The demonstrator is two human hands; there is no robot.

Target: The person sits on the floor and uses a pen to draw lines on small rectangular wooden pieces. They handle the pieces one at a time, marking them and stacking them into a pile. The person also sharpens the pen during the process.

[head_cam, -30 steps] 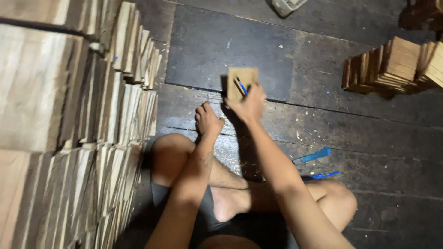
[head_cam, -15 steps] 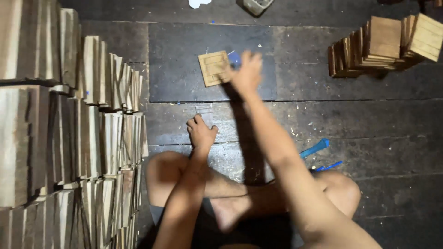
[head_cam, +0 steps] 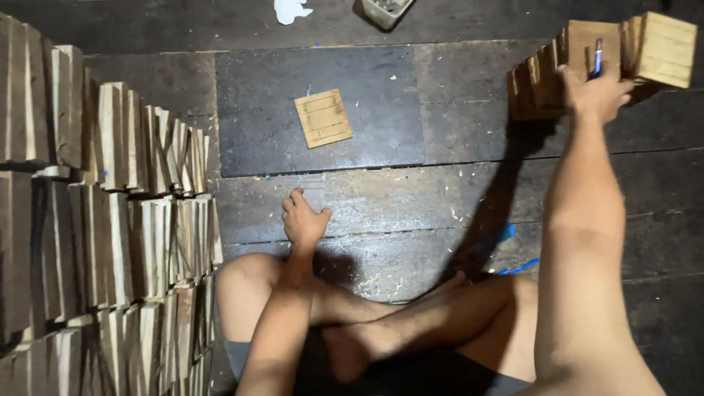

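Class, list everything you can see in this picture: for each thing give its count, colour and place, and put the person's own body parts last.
Single wooden block: one, light tan, lying flat on the dark mat.
Mat: one, dark grey, on the floor ahead of the person.
Wooden blocks at far right: a leaning row, count unclear, tan.
Stacked wooden blocks at left: many, pale wood, on edge in rows.
Pen: one, blue, in the right hand.
Blue tools: two, on the floor by the right knee.
White scrap: one, top edge.
Container: one, pale, top edge, cut off.
Plank floor: dark, strewn with shavings.
Left hand: resting on the floor.
Right hand: reaching the far-right blocks.
Crossed legs: bare, bottom centre.
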